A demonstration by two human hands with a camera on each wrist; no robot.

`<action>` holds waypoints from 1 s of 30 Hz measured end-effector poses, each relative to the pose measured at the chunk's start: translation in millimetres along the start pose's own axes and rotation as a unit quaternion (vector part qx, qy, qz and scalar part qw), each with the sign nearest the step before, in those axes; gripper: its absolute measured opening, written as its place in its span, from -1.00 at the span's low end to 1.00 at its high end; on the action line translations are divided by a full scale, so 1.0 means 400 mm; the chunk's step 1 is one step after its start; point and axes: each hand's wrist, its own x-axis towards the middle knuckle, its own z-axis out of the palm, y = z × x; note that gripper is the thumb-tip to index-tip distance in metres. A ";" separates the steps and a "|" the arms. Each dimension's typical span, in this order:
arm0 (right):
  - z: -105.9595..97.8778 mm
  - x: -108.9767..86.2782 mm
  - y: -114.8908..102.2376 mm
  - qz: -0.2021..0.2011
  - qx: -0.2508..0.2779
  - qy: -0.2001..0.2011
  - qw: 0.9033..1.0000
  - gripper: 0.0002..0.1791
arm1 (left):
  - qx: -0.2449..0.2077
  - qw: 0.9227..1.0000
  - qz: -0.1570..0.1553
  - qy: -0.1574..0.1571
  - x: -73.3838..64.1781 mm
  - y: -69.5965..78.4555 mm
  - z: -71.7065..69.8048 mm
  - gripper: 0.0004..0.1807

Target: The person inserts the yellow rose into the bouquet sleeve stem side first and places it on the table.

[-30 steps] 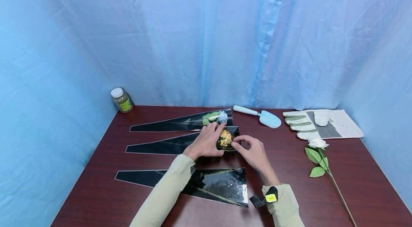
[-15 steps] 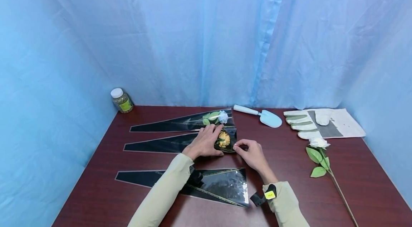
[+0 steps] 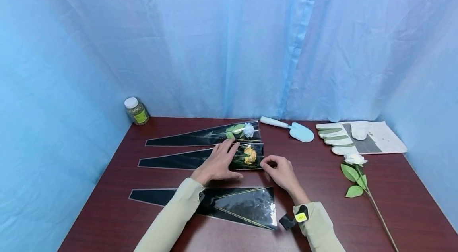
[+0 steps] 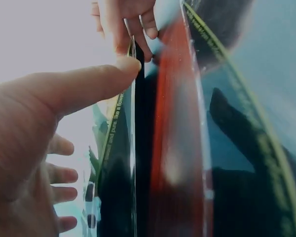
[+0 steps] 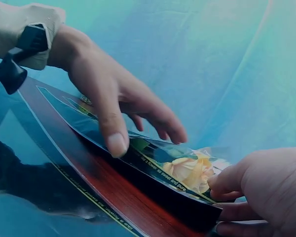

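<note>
Legibly, "like a flower, so sweet and pure" runs along the middle sleeve (image 3: 191, 159) of three, which holds one yellow rose (image 3: 249, 155) toward three o'clock. The right hand (image 3: 282, 170) pinches the sleeve's edge; the left hand (image 3: 217, 163) hangs spread over it. At twelve, the far sleeve (image 3: 200, 137) holds one blue rose (image 3: 248, 130); at ten, one green-labelled jar (image 3: 137, 112).

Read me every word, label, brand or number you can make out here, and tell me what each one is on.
"like a flower, so sweet and pure": on the middle black sleeve.
"like a flower": on the nearest black sleeve; the rest is blurred.
Jar label: too small to read.
Yellow wrist tag: too small to read.
Farthest black sleeve: its print is too small to read.
</note>
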 end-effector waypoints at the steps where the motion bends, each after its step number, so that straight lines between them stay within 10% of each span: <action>1: 0.000 -0.001 0.001 0.000 -0.001 0.003 1.000 -0.89 | -0.003 1.000 -0.001 -0.007 -0.007 -0.003 0.000 0.21; 14: 0.000 0.004 0.013 0.021 -0.001 -0.010 1.000 -0.88 | -0.072 0.993 -0.043 -0.085 -0.036 -0.023 0.021 0.25; 30: 0.001 0.011 0.011 0.045 0.014 -0.020 0.999 -0.83 | -0.054 0.995 -0.038 -0.077 -0.041 -0.028 0.026 0.28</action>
